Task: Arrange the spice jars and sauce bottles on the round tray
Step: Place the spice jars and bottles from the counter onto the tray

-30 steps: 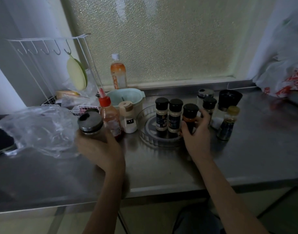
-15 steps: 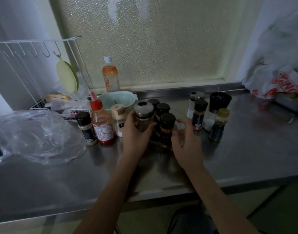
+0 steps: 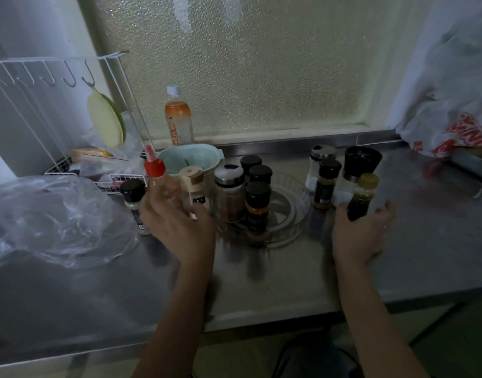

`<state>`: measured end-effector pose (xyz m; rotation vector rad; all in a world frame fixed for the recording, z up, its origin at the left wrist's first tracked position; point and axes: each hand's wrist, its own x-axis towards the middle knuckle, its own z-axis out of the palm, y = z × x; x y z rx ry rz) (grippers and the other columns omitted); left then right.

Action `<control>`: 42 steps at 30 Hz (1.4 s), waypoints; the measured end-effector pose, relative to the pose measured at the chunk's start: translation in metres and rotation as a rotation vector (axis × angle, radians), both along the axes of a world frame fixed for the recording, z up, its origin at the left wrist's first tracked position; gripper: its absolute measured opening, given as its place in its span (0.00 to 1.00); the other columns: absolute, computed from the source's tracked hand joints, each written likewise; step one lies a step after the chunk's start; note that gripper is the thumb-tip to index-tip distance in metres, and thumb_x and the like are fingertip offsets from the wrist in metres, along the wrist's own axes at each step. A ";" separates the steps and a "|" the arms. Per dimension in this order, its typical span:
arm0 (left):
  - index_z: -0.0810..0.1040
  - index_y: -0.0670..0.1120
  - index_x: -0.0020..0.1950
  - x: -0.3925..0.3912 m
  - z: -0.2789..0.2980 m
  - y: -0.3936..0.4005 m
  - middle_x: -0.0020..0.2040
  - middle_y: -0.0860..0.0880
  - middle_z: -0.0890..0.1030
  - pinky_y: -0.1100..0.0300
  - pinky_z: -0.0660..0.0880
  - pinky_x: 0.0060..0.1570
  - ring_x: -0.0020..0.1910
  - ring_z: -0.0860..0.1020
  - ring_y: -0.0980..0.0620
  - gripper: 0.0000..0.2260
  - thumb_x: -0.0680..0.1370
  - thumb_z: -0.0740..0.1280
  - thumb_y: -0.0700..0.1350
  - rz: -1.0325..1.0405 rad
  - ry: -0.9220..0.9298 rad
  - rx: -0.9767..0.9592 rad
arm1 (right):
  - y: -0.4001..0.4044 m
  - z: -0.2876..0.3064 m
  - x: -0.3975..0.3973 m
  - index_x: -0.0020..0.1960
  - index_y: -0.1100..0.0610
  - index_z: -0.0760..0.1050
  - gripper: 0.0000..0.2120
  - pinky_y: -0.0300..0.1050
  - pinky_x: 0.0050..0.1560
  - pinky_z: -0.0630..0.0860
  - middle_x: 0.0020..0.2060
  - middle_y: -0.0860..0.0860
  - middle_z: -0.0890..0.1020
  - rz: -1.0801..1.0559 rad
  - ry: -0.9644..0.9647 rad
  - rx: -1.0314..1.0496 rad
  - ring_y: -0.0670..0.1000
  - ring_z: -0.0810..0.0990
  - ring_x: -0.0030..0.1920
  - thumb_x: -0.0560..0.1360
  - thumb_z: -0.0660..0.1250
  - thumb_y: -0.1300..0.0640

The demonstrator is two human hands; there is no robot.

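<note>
Both forearms come in from the bottom edge over the steel surface (image 3: 261, 282).

Left hand (image 3: 177, 227): fingers curled toward the red-capped sauce bottle (image 3: 159, 184) and the beige-capped jar (image 3: 195, 190). Motion blur there, so can't tell whether it actually grips either one.

Right hand (image 3: 361, 236): fingers wrapped around the base of the dark sauce bottle with the yellow cap (image 3: 361, 199), which stands upright on the surface just right of the tray.

Round tray (image 3: 294, 214): clear, between the two hands. Four jars on it, all in the left half: the orange-spice jar with black cap (image 3: 257, 208) at front, the steel-lidded glass jar (image 3: 229, 195) to its left, and two black-capped jars (image 3: 260, 174) (image 3: 250, 162) behind. Right half of the tray is bare.

Off tray, left: small black-capped jar with pale contents (image 3: 135, 205), next to the crumpled clear plastic bag (image 3: 54, 219).

Off tray, right, behind the dark bottle: brown-spice jar with black cap (image 3: 325, 184), steel-lidded shaker with white contents (image 3: 317, 166), black grinder (image 3: 360, 166).

Further back: mint bowl (image 3: 190, 159), orange drink bottle (image 3: 178, 118) on the sill by the frosted window, white wire rack (image 3: 57, 110) far left, red-and-white printed bag (image 3: 452, 129) far right.
</note>
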<state>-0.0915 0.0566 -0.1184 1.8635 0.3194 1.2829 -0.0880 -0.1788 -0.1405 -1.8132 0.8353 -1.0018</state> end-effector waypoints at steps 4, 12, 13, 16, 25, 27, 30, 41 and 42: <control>0.64 0.36 0.67 0.011 -0.005 0.012 0.63 0.33 0.69 0.43 0.61 0.64 0.63 0.66 0.34 0.29 0.69 0.69 0.42 0.046 0.169 -0.126 | 0.000 0.000 0.001 0.60 0.56 0.68 0.18 0.58 0.57 0.70 0.58 0.59 0.77 -0.024 0.054 -0.090 0.64 0.74 0.59 0.73 0.67 0.51; 0.62 0.34 0.68 0.025 -0.011 0.021 0.64 0.33 0.68 0.43 0.62 0.64 0.64 0.65 0.34 0.32 0.68 0.71 0.40 0.021 0.253 -0.229 | 0.029 0.014 -0.014 0.60 0.59 0.69 0.18 0.51 0.54 0.77 0.54 0.53 0.79 0.407 -0.401 -0.097 0.55 0.79 0.55 0.75 0.67 0.52; 0.63 0.33 0.67 0.026 -0.012 0.022 0.63 0.32 0.69 0.43 0.63 0.63 0.64 0.66 0.33 0.30 0.68 0.70 0.39 0.017 0.268 -0.246 | 0.036 0.016 -0.013 0.60 0.58 0.70 0.17 0.46 0.54 0.75 0.53 0.51 0.79 0.489 -0.358 -0.118 0.52 0.79 0.54 0.75 0.68 0.53; 0.66 0.33 0.62 0.026 -0.013 0.026 0.62 0.32 0.71 0.44 0.65 0.61 0.63 0.68 0.34 0.24 0.69 0.69 0.39 0.005 0.283 -0.359 | 0.045 0.009 -0.006 0.59 0.54 0.71 0.15 0.42 0.53 0.71 0.50 0.46 0.78 0.648 -0.177 -0.219 0.47 0.77 0.53 0.74 0.68 0.53; 0.71 0.46 0.58 -0.002 0.006 0.009 0.53 0.48 0.78 0.54 0.77 0.50 0.50 0.78 0.50 0.27 0.64 0.75 0.53 -0.138 -0.033 -0.264 | 0.047 0.005 -0.008 0.54 0.53 0.73 0.11 0.52 0.45 0.78 0.43 0.50 0.81 0.706 -0.080 -0.396 0.50 0.80 0.43 0.76 0.63 0.48; 0.71 0.50 0.56 -0.007 0.005 0.000 0.49 0.53 0.77 0.62 0.76 0.47 0.47 0.78 0.56 0.24 0.65 0.77 0.50 -0.291 0.003 -0.242 | 0.050 0.008 -0.013 0.52 0.52 0.74 0.10 0.56 0.45 0.79 0.37 0.47 0.80 0.701 -0.090 -0.434 0.49 0.79 0.38 0.76 0.62 0.47; 0.74 0.51 0.55 -0.002 0.002 -0.003 0.49 0.54 0.80 0.64 0.78 0.44 0.47 0.79 0.61 0.20 0.67 0.77 0.50 -0.472 0.079 -0.259 | 0.053 0.011 -0.019 0.50 0.52 0.76 0.10 0.59 0.47 0.77 0.32 0.45 0.77 0.700 -0.098 -0.494 0.49 0.78 0.34 0.76 0.61 0.47; 0.73 0.49 0.59 0.019 -0.005 -0.004 0.55 0.52 0.80 0.52 0.77 0.55 0.55 0.79 0.57 0.21 0.68 0.71 0.52 -0.769 0.200 -0.192 | 0.055 0.011 -0.020 0.48 0.56 0.76 0.05 0.24 0.35 0.69 0.33 0.39 0.75 0.838 -0.111 -0.422 0.33 0.76 0.37 0.76 0.64 0.54; 0.73 0.48 0.59 0.021 -0.007 -0.004 0.55 0.50 0.80 0.51 0.77 0.55 0.54 0.79 0.55 0.21 0.68 0.71 0.52 -0.764 0.208 -0.174 | 0.055 0.011 -0.021 0.48 0.55 0.76 0.05 0.24 0.36 0.69 0.34 0.39 0.75 0.844 -0.117 -0.427 0.33 0.76 0.37 0.77 0.64 0.54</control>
